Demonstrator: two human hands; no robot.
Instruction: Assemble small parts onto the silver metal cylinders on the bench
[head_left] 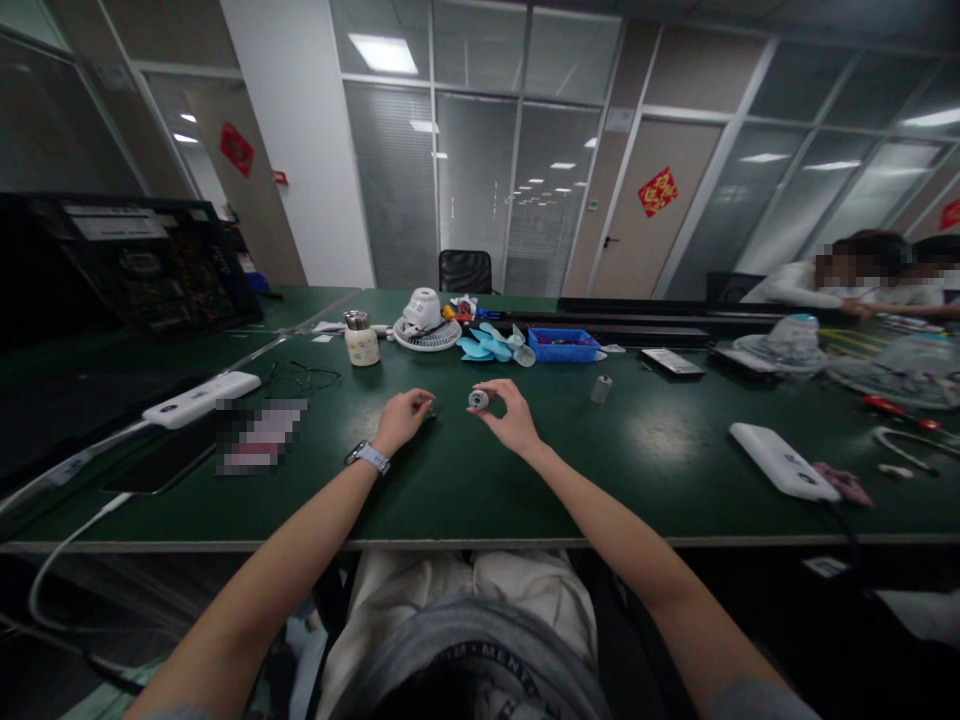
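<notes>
Between the thumb and fingers of my right hand [514, 418] is a small grey cylindrical part [478, 400], its round end facing me. It is held just above the green table [465, 490]. To its left, my left hand [403, 418] has its fingertips pinched together, with a watch on the wrist. Something small and dark seems to show at those fingertips, too small to name. The two hands are apart. A small, pale grey cylinder [601, 389] stands on the table to the right of my right hand.
Behind my hands are a cream jar [363, 340], a white fan housing [422, 312], light-blue fan blades [487, 345] and a blue tray [562, 347]. White power banks [784, 460] and a phone [169, 460] lie at the sides. People sit at the far right.
</notes>
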